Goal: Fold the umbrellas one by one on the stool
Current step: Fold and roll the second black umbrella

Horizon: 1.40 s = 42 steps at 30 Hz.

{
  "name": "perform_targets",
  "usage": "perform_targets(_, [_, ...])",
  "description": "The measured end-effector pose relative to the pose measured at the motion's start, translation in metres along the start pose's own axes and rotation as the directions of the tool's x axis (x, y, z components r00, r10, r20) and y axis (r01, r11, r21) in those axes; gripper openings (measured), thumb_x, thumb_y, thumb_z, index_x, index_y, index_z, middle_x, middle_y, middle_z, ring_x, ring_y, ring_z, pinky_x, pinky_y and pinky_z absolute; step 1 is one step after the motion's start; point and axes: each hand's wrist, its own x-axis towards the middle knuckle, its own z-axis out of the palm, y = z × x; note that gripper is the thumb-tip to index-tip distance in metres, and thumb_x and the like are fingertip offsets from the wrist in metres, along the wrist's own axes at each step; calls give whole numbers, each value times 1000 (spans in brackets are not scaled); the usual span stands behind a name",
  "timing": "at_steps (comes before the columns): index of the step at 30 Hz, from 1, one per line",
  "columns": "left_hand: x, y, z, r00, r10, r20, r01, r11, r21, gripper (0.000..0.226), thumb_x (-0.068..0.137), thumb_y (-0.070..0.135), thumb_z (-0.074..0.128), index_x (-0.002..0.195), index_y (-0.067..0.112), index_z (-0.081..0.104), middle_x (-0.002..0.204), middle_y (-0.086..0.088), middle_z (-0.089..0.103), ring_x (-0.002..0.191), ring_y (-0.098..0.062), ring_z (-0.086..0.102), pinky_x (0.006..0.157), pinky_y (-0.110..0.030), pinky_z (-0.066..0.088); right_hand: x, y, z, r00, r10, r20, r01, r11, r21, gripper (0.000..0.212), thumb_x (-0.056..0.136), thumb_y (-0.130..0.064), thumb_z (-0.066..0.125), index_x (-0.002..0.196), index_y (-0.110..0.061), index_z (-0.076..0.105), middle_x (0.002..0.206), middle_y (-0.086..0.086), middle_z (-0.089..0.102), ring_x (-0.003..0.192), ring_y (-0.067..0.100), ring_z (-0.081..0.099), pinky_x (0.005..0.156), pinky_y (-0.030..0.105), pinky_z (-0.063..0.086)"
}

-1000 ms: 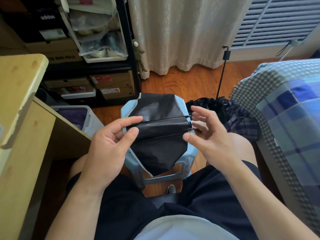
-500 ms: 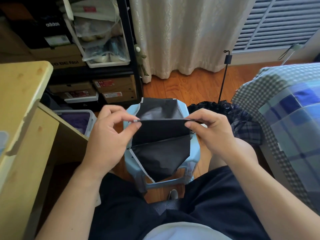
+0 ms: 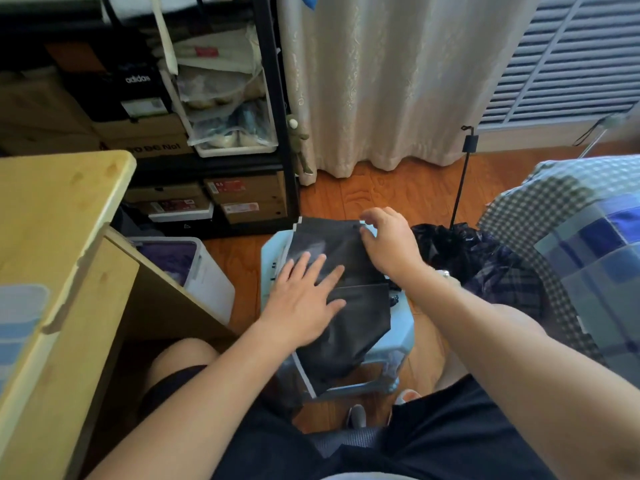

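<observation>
A black umbrella canopy (image 3: 360, 317) lies spread over the light-blue plastic stool (image 3: 403, 327) between my knees. My left hand (image 3: 304, 299) presses flat on the fabric's left half with straight, spread fingers. My right hand (image 3: 388, 240) reaches over the far right corner of the fabric, fingers curled at its edge; the blur hides whether it pinches the fabric. A second umbrella, dark and plaid (image 3: 485, 265), lies bunched on the floor to the right of the stool, its thin black shaft (image 3: 460, 188) sticking up.
A wooden desk (image 3: 52, 254) stands at the left with a white bin (image 3: 204, 271) beside it. A black shelf of boxes (image 3: 207, 133) is behind. A checked bed cover (image 3: 571, 254) fills the right. Curtain and wooden floor lie beyond the stool.
The fold that both hands pinched up has been laid down away from me. My left hand now lies flat on the fabric; my right hand has moved to the far corner.
</observation>
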Motion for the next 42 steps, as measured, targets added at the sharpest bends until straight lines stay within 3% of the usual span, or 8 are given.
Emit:
perform_targets(3, [16,-13,1,997,68,25,-68,998,4,64,105,62,20,163,36,10,172,-2,10,158,-25,6,128,-46,6,-35,10,-2,908,-405,105,414,906,-83,31,103,-21,56,132,-15,67,132,2,67,126,25,53,108,39,42])
perform_targets(7, [32,-21,-5,986,108,127,-105,994,-29,64,104,63,19,162,36,13,171,0,18,157,-21,13,127,-44,10,-56,32,5,908,-108,405,231,936,-267,45,110,-38,38,151,-23,50,155,0,50,145,28,40,121,46,26])
perform_targets(12, [-4,-22,5,915,-104,-390,4,969,-247,50,103,45,47,149,25,49,154,-8,44,145,-31,33,120,-45,27,-102,29,-14,985,112,-132,-90,982,163,27,101,-8,55,124,-15,68,121,-3,67,115,12,55,101,28,41])
perform_targets(14, [-38,-12,15,749,-408,-523,61,828,-558,31,98,31,58,126,18,64,128,-6,56,121,-25,50,102,-36,41,-135,23,-17,923,350,-163,-290,907,305,22,97,-1,57,102,-19,68,97,-8,68,89,1,59,83,23,46])
perform_targets(17, [-71,2,32,668,-692,-272,180,505,-844,4,95,19,62,99,21,61,105,1,55,93,-15,54,84,-35,50,-166,20,-7,875,483,7,-434,781,449,29,96,4,56,91,-24,65,88,-10,70,83,1,65,77,24,50])
perform_targets(25, [-89,25,47,630,-646,431,315,-295,-902,23,102,24,52,85,14,62,88,-12,71,78,-24,69,65,-37,59,-161,-2,-4,887,449,105,-426,710,561,36,96,3,56,115,-25,69,101,-6,71,96,5,64,86,22,48])
perform_targets(34, [-101,25,-13,813,-581,34,-39,-112,-993,21,100,14,63,117,23,69,106,9,75,105,-5,68,88,-19,52,-148,6,-25,953,219,208,-302,667,681,71,79,-1,55,137,-41,63,103,14,67,126,25,59,124,50,28])
perform_targets(42, [-88,-3,-49,843,-514,-160,-63,201,-978,36,95,5,68,116,35,70,99,9,75,101,-9,70,97,-40,58,-120,-4,-49,962,127,240,-271,530,804,63,94,14,61,144,-23,55,111,16,75,112,26,69,103,37,53])
